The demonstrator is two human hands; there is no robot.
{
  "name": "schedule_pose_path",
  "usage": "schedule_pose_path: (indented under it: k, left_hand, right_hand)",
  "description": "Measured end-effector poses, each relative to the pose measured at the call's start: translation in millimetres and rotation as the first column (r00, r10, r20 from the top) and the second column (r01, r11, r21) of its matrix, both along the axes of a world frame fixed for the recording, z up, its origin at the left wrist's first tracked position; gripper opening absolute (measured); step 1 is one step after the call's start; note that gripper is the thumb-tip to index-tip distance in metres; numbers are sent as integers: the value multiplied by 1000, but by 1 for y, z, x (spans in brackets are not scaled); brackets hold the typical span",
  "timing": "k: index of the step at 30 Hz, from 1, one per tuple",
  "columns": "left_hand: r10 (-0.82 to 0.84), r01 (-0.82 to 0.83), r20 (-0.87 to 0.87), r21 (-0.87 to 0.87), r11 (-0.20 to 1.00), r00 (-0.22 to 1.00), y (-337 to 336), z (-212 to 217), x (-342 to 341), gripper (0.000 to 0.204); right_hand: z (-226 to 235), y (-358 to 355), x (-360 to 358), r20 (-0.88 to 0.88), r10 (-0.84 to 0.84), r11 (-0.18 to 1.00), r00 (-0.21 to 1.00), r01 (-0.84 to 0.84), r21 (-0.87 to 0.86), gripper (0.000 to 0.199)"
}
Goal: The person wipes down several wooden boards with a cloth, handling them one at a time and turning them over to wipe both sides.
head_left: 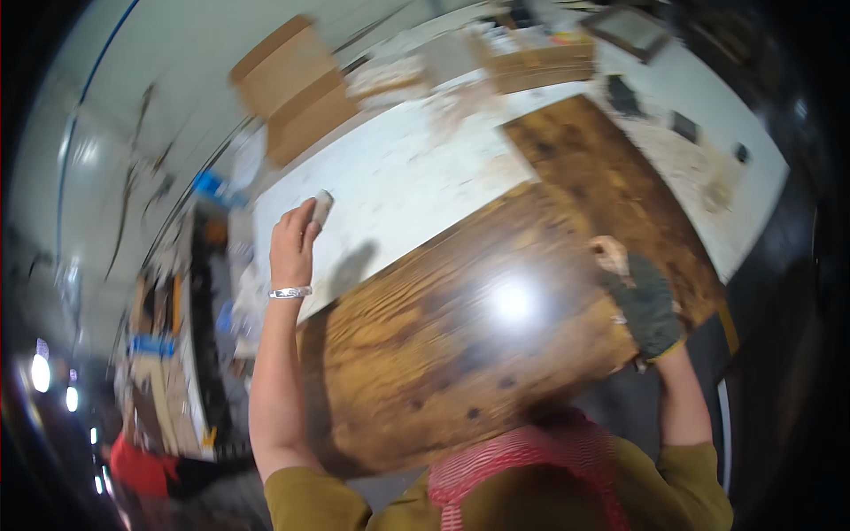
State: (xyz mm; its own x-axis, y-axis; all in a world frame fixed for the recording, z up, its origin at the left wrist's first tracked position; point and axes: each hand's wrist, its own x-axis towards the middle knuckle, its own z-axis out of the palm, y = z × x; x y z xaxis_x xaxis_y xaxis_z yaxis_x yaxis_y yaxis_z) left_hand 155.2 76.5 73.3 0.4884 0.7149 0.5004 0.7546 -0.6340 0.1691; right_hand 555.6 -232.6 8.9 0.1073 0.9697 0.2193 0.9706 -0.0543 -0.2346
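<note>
The left hand (294,239), left of centre in the frame, has its fingers closed around a small pale block (322,207), lifted over the white bench (416,168). The right hand (642,301), in a dark glove, lies with fingers spread flat on the glossy brown wooden board (460,327) at centre right.

An open brown cardboard box (297,93) stands at the far left end of the white table (398,177), its flaps raised. A flatter brown cardboard piece (540,64) lies farther right along the far edge. Both are blurred; no labels, signs or screens can be made out.
</note>
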Motion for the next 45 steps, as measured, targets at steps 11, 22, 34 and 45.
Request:
schedule_pose_path:
  k: [11,22,34,45]
  left_hand:
    - [880,-829,-71,-379,412,469,-185,-138,-363,38]
    - [726,-737,-127,-133,663,676,-163,-116,-320,38]
    - [-124,12,-222,-447,894,967,-102,-56,-23,61]
    - [-171,57,-264,-389,919,949,-97,-51,7,56]
  right_hand:
    - [-20,7,17,-115,169,976,979,-150,159,38]
    - [-5,19,5,-798,-244,954,552,285,-94,34]
    - [-22,3,43,-899,-369,849,236,479,-223,51]
    - [1,138,-45,-202,505,817,839,-390,426,30]
